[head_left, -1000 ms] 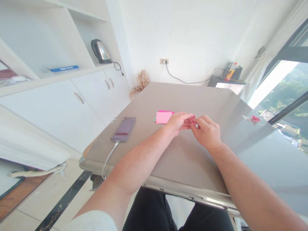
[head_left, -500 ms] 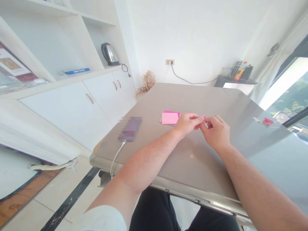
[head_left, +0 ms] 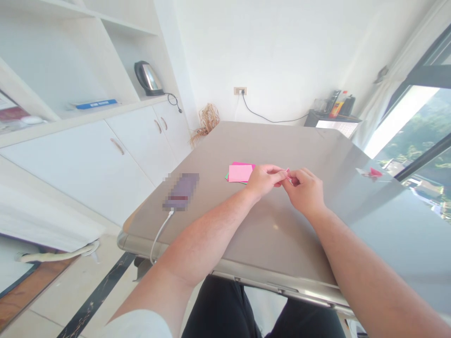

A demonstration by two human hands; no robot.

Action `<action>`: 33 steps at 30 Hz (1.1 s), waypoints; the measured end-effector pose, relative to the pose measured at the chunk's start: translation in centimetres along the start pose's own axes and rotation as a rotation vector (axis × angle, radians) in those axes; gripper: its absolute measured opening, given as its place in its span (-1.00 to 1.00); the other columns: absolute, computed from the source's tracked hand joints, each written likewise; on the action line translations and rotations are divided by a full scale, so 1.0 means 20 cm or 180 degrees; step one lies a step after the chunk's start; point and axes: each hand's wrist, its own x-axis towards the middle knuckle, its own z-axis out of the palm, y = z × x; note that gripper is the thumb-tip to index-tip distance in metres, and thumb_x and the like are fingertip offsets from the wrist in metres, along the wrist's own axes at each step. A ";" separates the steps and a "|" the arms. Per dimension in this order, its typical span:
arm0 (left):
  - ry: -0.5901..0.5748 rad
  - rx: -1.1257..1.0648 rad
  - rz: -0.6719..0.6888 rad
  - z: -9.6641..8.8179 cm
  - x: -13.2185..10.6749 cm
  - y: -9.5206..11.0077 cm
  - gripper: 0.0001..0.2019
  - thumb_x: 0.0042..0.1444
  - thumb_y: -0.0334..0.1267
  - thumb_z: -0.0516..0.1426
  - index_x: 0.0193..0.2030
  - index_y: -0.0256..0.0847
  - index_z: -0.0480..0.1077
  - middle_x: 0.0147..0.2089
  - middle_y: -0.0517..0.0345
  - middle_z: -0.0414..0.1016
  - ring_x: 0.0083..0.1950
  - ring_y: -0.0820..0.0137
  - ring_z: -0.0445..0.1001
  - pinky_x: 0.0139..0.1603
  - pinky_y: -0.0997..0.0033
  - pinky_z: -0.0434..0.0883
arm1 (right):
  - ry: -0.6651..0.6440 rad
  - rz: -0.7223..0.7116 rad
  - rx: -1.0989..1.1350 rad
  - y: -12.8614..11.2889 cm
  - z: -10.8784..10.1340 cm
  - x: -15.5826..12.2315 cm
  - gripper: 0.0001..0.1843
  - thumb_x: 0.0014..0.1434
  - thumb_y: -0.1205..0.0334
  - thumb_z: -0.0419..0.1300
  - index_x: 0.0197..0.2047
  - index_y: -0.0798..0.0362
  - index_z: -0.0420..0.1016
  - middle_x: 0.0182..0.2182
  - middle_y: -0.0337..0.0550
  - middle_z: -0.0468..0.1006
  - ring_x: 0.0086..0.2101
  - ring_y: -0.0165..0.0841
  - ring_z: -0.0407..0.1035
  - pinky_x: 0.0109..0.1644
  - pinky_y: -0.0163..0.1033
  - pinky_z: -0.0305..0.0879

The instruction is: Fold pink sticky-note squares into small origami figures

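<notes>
Both hands meet above the table [head_left: 225, 145], fingertips almost touching. Between them shows a small piece of pink paper [head_left: 288, 171], mostly hidden by the fingers. My left hand [head_left: 265, 180] is closed in a pinch on its left side. My right hand [head_left: 306, 190] pinches it from the right, with the fingers curled. Just left of my left hand lies a small stack of coloured paper [head_left: 240, 173], light pink on top with darker pink and green edges showing beneath. The left hand covers the stack's right end in this view.
A blurred-out phone-like object [head_left: 181, 191] with a white cable [head_left: 160, 234] lies on the table's left. On the right is a red and clear item [head_left: 375, 172]. A kettle [head_left: 150, 79] stands on the shelf; bottles [head_left: 338, 104] stand on a small cabinet behind the table.
The whole view has shifted, so everything appears a little further left. Both hands keep nearly the same pose around the pink paper.
</notes>
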 end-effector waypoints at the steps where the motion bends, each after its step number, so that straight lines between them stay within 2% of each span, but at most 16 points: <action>1: -0.0014 0.0016 0.0021 0.00 0.00 0.00 -0.78 -0.02 -0.14 0.36 -0.29 -0.23 0.61 -0.26 0.00 0.62 -0.20 0.31 0.57 -0.07 0.16 0.52 | -0.0078 0.0043 0.0052 0.00 0.00 0.00 -0.75 0.19 0.14 0.22 -0.49 0.04 0.47 -0.57 -0.30 0.31 -0.54 -0.46 0.18 -0.43 -0.30 0.10; 6: -0.0074 0.0093 0.0076 -0.01 0.00 0.00 -0.74 -0.01 -0.08 0.36 -0.28 -0.24 0.63 -0.26 -0.01 0.63 -0.20 0.29 0.57 -0.09 0.17 0.52 | -0.0248 0.0165 0.0253 0.00 0.00 0.01 -0.82 0.14 0.21 0.22 -0.48 0.03 0.45 -0.58 -0.32 0.29 -0.55 -0.47 0.14 -0.43 -0.31 0.08; 9: 0.0002 0.0057 0.0065 -0.01 0.00 0.01 -0.70 -0.05 -0.08 0.38 -0.24 -0.26 0.63 -0.24 -0.02 0.64 -0.19 0.27 0.58 -0.08 0.15 0.53 | -0.0298 0.0142 0.0386 0.01 0.00 0.02 -0.79 0.17 0.22 0.20 -0.50 0.02 0.43 -0.58 -0.33 0.25 -0.53 -0.46 0.14 -0.43 -0.31 0.07; 15: -0.0063 -0.0050 0.0061 -0.01 0.00 0.03 -0.71 -0.04 -0.11 0.37 -0.22 -0.25 0.64 -0.19 -0.03 0.65 -0.14 0.25 0.58 -0.06 0.14 0.53 | -0.0065 0.0176 0.0350 0.00 0.00 0.02 -0.81 0.14 0.20 0.22 -0.48 0.01 0.38 -0.57 -0.35 0.24 -0.54 -0.47 0.10 -0.42 -0.31 0.06; 22: -0.0056 -0.0112 0.0102 0.00 -0.01 0.03 -0.73 -0.04 -0.15 0.38 -0.22 -0.27 0.64 -0.19 -0.04 0.66 -0.14 0.22 0.59 -0.02 0.09 0.53 | -0.0121 0.0055 0.0193 0.00 0.01 0.02 -0.77 0.21 0.19 0.17 -0.48 0.01 0.34 -0.55 -0.33 0.27 -0.54 -0.46 0.12 -0.42 -0.31 0.05; 29: -0.0205 -0.0520 0.0454 0.00 -0.01 0.04 -0.78 -0.04 -0.20 0.40 -0.22 -0.18 0.64 -0.16 0.03 0.67 -0.11 0.26 0.60 0.03 0.13 0.52 | 0.0551 -0.0322 -0.0058 -0.02 0.00 0.01 -0.77 0.29 0.17 0.15 -0.42 0.00 0.42 -0.57 -0.32 0.28 -0.54 -0.47 0.16 -0.43 -0.34 0.10; 33: -0.0284 -0.0538 0.0556 -0.01 -0.01 0.04 -0.80 -0.02 -0.21 0.39 -0.21 -0.15 0.65 -0.18 0.07 0.67 -0.10 0.29 0.60 0.06 0.15 0.51 | 0.0554 -0.0393 -0.0168 -0.03 -0.02 0.01 -0.76 0.31 0.14 0.15 -0.39 -0.01 0.49 -0.55 -0.28 0.34 -0.56 -0.49 0.17 -0.44 -0.34 0.13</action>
